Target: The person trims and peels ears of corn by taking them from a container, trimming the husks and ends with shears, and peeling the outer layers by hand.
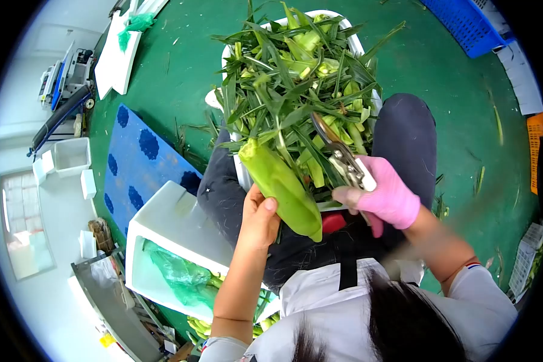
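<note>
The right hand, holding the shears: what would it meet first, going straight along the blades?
Most likely the heap of green leaves beyond the shears, though the depth between them is unclear.

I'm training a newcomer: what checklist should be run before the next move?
1. Corn ear held in left hand: ok.
2. Shears held in right hand: ok.
3. Left hand apart from the blades: ok.
4. Both hands gloved: not ok; only the right wears a pink glove.
5. Space in the white tub: not ok; leaves spill over its rim.
6. Blade sharpness: cannot tell.
</note>
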{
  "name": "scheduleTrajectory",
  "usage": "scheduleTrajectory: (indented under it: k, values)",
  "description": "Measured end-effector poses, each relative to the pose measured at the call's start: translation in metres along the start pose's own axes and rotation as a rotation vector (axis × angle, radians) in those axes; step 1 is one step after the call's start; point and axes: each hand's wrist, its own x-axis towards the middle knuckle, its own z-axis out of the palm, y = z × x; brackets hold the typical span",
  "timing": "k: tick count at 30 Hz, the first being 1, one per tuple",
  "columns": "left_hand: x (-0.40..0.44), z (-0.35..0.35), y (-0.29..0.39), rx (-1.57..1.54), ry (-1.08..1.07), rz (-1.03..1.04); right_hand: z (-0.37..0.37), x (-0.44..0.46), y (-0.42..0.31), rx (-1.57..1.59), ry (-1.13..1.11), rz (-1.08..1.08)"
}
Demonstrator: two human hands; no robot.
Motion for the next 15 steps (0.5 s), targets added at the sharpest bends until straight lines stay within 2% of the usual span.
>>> scheduleTrajectory:
  k: [1,2,3,6,8,9,11,13,15]
  values:
    - [0.001,0.004,0.003,-0.094,0.0,-0.006,-0.006,0.0,0.001,-0.045,-0.045,0.045]
    - [0.003,0.01,0.008,0.009,-0.019,0.021,-0.008,-0.003,0.004,0.003,-0.129,0.005]
    - [0.004,0.007,0.008,0.059,-0.018,0.028,-0.009,0.008,0.037,-0.087,-0.174,-0.229]
    - [0.007,0.006,0.005,0.248,-0.026,0.053,-0.003,0.005,0.023,-0.271,-0.204,-0.092]
    - [0.006,0.004,-0.004,0.391,-0.052,0.068,0.001,0.008,0.012,-0.245,-0.154,-0.085]
    - [0.005,0.003,-0.007,0.463,-0.057,0.08,0.002,0.022,0.031,-0.297,-0.116,-0.274]
    - [0.006,0.001,-0.003,0.243,-0.075,-0.074,0.005,0.025,0.027,-0.123,-0.093,-0.134]
    - [0.007,-0.003,0.006,0.085,-0.16,-0.185,0.009,0.021,0.02,0.267,0.006,-0.108]
    - [0.009,-0.003,0.003,-0.083,-0.097,-0.161,-0.006,0.014,0.011,0.19,-0.029,-0.007]
